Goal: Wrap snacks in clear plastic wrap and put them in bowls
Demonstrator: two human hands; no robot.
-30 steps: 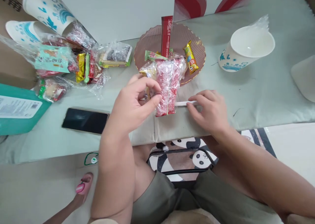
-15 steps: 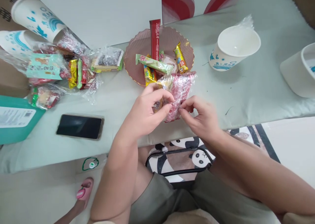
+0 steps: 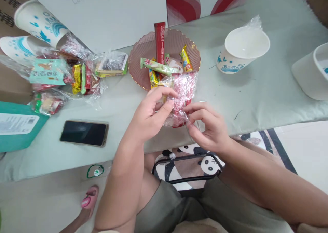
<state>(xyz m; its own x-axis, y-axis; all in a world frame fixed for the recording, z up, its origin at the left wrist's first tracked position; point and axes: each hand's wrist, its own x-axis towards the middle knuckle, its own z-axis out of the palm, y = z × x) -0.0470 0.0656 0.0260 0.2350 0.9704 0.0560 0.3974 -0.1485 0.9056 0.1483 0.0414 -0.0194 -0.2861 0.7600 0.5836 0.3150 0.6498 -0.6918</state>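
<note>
A clear plastic bag with pink-red packets (image 3: 183, 86) inside stands tilted between my hands at the front rim of a pink ribbed bowl (image 3: 139, 46). My left hand (image 3: 151, 113) pinches the bag's left side between thumb and fingers. On the lower right, my right hand (image 3: 208, 123) grips a bit of the crinkled plastic with its fingertips. In the bowl behind lie a red stick packet (image 3: 160, 43), a green wrapped snack bar (image 3: 160, 67) and yellow packets (image 3: 186, 59). The bag hides the bowl's front part.
At the left are bagged snacks (image 3: 85, 77), tipped paper cups (image 3: 42, 23), a teal box (image 3: 23, 140) and a phone (image 3: 84, 133). A paper cup (image 3: 242, 52) and a white container (image 3: 311, 74) stand at the right. Below the table edge is a panda-print bag (image 3: 189, 166).
My right hand has shifted slightly down, its fingers more spread, and draws a bit of plastic from the bag. The bag has tilted slightly left.
</note>
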